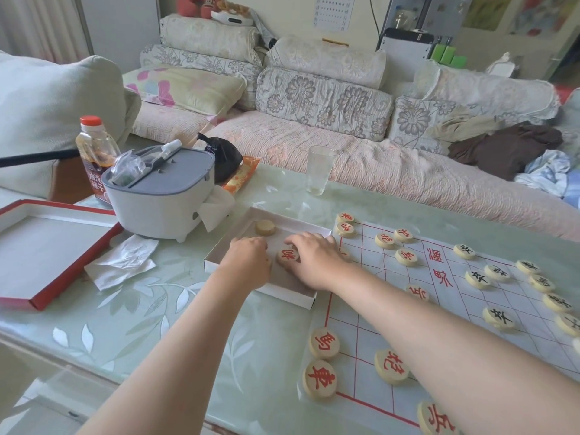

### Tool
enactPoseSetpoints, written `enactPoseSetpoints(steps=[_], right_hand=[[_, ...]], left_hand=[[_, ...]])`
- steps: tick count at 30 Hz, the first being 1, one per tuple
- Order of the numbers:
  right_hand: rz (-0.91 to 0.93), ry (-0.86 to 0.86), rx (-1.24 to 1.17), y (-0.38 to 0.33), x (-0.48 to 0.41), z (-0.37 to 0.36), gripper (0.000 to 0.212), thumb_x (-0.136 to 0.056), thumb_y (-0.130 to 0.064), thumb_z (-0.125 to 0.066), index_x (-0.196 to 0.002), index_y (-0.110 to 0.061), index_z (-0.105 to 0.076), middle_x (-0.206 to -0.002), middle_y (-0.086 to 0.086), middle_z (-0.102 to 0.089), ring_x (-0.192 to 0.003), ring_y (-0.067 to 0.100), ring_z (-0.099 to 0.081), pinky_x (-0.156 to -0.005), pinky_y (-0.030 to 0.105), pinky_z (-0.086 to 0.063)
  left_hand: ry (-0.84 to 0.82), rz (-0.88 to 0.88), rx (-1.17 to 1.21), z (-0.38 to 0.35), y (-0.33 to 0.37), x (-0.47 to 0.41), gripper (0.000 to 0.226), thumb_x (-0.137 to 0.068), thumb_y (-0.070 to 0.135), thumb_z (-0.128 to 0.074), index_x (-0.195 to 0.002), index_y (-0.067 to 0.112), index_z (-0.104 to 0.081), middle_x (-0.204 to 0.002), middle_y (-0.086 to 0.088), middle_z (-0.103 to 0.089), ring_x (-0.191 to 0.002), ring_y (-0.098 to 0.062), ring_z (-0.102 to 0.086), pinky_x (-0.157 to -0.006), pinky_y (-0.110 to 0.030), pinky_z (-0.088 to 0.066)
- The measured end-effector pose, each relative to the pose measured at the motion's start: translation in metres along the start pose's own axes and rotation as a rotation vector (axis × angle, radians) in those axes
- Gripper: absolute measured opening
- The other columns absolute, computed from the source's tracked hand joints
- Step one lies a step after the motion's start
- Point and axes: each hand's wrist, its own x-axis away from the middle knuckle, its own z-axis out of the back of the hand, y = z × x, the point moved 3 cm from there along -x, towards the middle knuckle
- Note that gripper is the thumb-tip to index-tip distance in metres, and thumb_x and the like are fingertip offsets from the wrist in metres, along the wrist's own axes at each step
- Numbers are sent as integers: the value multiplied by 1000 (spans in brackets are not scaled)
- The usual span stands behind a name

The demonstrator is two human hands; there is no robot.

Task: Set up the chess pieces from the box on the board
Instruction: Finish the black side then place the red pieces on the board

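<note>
Chess piece point(288, 256), red 帥 perhaps | right hand point(314, 257) pinches it | left hand point(248, 257) grip unclear

Open-topped box point(282, 291), low walls: access from above free. Grey container point(163, 196) close at far-left; crumpled paper point(122, 262) left; glass point(318, 171) well beyond. Bare table point(125, 324) in front.
</note>
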Motion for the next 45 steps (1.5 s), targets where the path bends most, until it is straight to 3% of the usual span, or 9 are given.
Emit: enactPoseSetpoints(steps=[7,13,17,23,28,32,37,42,45], right_hand=[[-211,372,-247,50,-1,33,28,-89,-49,-62,-109,-29,-59,-111,-4,-66,-106,21,-60,-90,34,-45],[-458,288,-260,109,14,29,30,-84,-55,-65,-103,-32,-61,-114,-6,-65,-105,20,-61,-84,32,-48],[-490,238,-320,117,15,23,30,-82,-53,-69,-101,-32,-60,-109,-9,-64,-102,19,-61,-86,34,-49],[-485,238,-297,109,1,19,23,-84,-52,-66,-95,-33,-60,-105,-11,-63,-99,18,-60,-80,31,-45],[-462,201,-272,110,-2,13,11,-87,-44,-63,-91,-35,-68,-104,-9,-68,-101,20,-63,-81,31,-50],[-416,301,-222,99,5,20,17,-91,-36,-57,-100,-35,-71,-114,-4,-61,-104,22,-60,-84,31,-48],[-198,292,-559,58,22,38,15,-94,-33,-58,-97,-27,-72,-95,-12,-70,-89,9,-62,-75,26,-46],[-180,180,-824,39,35,40,10,-87,-34,-69,-95,-29,-65,-86,3,-75,-73,18,-67,-79,41,-55],[-164,201,-855,39,49,46,10,-91,-22,-69,-94,-25,-61,-81,8,-70,-67,16,-62,-68,34,-52]], left_hand=[[46,-4,81,3,14,-2,30,-91,27,-51,-115,12,-61,-112,-8,-63,-103,-28,-57,-83,-35,-49],[61,-127,299,7,37,-6,51,-84,22,-70,-132,18,-54,-125,-3,-52,-115,-20,-50,-87,-18,-34],[52,-159,284,2,42,-7,53,-81,18,-73,-130,20,-55,-120,-3,-51,-110,-21,-52,-86,-18,-38],[29,-166,274,0,40,-6,52,-81,24,-74,-130,23,-55,-117,-1,-54,-105,-20,-55,-88,-27,-48],[16,-119,373,0,35,-6,54,-80,21,-75,-130,23,-54,-119,1,-53,-100,-16,-53,-81,-22,-45],[10,-131,431,-1,40,-6,55,-77,20,-78,-127,22,-56,-116,3,-55,-101,-15,-55,-83,-21,-46],[32,-153,546,5,54,-3,47,-74,17,-80,-117,27,-62,-109,9,-60,-82,-4,-58,-69,-13,-43],[16,-94,697,10,62,8,49,-72,19,-82,-115,26,-59,-103,9,-65,-83,-4,-64,-74,-23,-52],[-46,-41,812,12,64,18,24,-82,22,-73,-102,26,-60,-88,10,-68,-80,-7,-64,-75,-28,-51]])
